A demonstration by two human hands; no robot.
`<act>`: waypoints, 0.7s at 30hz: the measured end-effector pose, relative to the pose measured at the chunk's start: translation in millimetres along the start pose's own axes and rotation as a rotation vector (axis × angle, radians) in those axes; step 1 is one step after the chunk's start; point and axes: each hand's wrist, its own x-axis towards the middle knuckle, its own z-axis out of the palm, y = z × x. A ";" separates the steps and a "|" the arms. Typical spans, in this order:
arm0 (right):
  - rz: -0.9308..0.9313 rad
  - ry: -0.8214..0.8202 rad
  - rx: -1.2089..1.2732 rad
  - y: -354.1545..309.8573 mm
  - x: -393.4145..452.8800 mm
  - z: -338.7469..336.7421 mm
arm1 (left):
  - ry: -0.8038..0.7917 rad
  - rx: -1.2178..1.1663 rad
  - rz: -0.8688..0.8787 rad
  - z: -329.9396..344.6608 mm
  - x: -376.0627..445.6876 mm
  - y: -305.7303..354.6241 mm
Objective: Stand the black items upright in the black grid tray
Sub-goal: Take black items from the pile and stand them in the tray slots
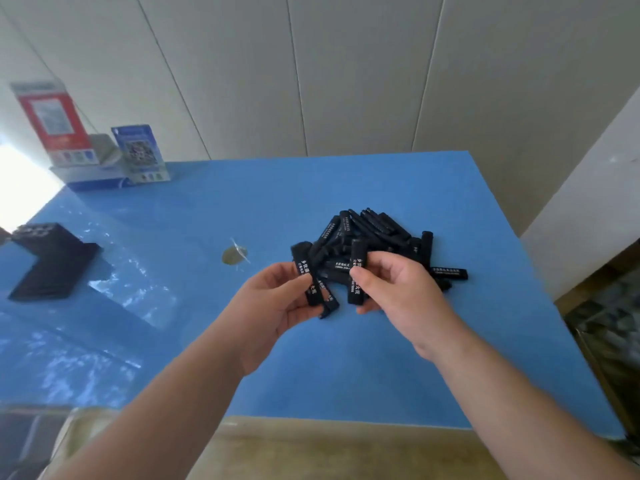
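Black on blue: a heap of slim black items (374,237) with white print lies right of centre on the blue table (346,358); the black grid tray (52,261) stands far off at the left edge of the frame.
Left hand: the left hand (277,303) has finger and thumb curled round one black stick (306,275), maybe two, since a second end shows just beneath and the view is soft there.
Right hand: the right hand (401,289) pinches another stick (357,271) between thumb and fingers.
Hands and heap: both are raised at the near edge of the heap, close together, the heap just beyond the fingertips.
Long axis: each held stick runs roughly up and down the frame, its far end toward the heap; already near the pose needed for standing in a cell.
Way to the tray: it lies to the left and slightly up the frame, well apart from both hands; the left hand is the nearer.
Step, as I judge it: gathering sticks; none visibly seated in the tray, whose cells are too blurred to read.
Also there: printed cards (138,152) on a stand at upper left.
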 end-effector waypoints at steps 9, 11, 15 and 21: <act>0.069 -0.129 -0.101 -15.1 4.4 129.5 | 0.206 -0.036 0.074 -133.0 -57.1 13.7; 0.075 -0.176 -0.122 -18.0 2.1 168.2 | 0.232 0.012 0.095 -168.9 -77.2 19.0; 0.073 -0.240 -0.123 -24.1 -4.5 247.5 | 0.317 -0.003 0.113 -240.3 -114.6 29.3; 0.025 -0.269 -0.136 -27.8 -10.8 353.8 | 0.400 -0.014 0.142 -340.5 -157.1 48.2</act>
